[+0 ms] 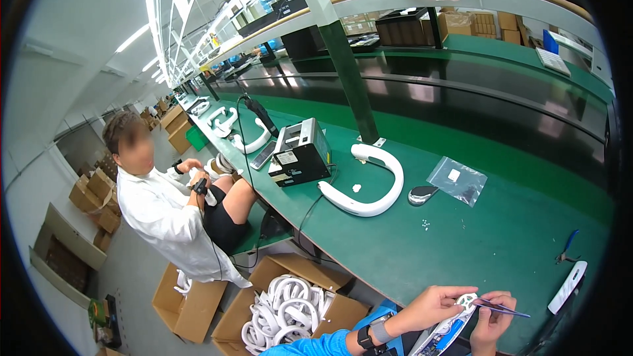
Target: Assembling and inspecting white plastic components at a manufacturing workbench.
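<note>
In the head view, the only one here, you've got both hands working close together at the table's near edge: your left hand (440, 306) has thumb and fingers clamped on the tip of a long, open white plastic shell (438, 341), and it slants down from that grip toward you, a bright blue oblong part (451, 335) lying inside. Just to its right, your right hand (491, 327) pinches a thin, flat, dark purple strip (508, 308), thumb and fingers together on it, its near end right beside your left fingertips and its far end poking out to the right. Out right of the grip there's a white, slim, rounded plastic piece (568, 287), and beyond it small blue-handled pliers (567, 248). Straight ahead on the green tabletop (369, 250), well apart from your hands, lies a clear plastic zip bag (458, 181), with a black-and-silver oval object (422, 196) just beside it. Ahead and left, a thick white U-shaped device (397, 188) curves near a black boxy instrument (303, 155). Left of your grip, below the table, a brown cardboard box (227, 326) brims with white curved parts (290, 310); farther left sits a co-worker in a white shirt (161, 214).
</note>
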`<state>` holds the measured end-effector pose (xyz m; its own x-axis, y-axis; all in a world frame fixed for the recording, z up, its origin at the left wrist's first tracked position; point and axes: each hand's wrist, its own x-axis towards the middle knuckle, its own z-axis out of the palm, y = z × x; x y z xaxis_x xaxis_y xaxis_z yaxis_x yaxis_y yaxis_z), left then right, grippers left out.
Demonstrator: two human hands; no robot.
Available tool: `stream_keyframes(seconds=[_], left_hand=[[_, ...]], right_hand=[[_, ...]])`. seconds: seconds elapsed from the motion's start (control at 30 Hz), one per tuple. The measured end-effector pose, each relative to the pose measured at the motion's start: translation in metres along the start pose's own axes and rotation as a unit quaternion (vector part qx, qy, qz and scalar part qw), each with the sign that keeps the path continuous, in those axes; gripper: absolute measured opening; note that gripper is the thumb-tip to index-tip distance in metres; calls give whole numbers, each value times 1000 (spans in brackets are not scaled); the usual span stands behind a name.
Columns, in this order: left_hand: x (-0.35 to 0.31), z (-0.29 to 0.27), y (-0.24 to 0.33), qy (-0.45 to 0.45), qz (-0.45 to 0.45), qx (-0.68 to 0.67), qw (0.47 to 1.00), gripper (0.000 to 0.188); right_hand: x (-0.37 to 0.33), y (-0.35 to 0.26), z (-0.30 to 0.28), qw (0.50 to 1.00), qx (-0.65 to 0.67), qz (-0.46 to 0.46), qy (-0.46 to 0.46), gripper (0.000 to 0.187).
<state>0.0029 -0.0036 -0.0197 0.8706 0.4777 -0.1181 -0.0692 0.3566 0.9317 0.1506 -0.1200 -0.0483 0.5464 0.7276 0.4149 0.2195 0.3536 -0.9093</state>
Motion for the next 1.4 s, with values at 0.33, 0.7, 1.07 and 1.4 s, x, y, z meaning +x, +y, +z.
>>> stream_keyframes(seconds=[0.33,0.7,1.07,1.4], left_hand=[[-1,-1,4,1,-11,13,1000,48],[1,-2,-5,-5,4,-7,1000,48],[0,-2,-4,-5,8,8,1000,48],[3,-1,-4,-10,-4,16,1000,47]], right_hand=[[2,2,1,1000,-3,-10,-3,23],[1,3,0,1000,-13,-6,-1,25],[0,4,-1,1000,-12,-1,-4,24],[-1,-5,-2,1000,-5,9,-4,24]])
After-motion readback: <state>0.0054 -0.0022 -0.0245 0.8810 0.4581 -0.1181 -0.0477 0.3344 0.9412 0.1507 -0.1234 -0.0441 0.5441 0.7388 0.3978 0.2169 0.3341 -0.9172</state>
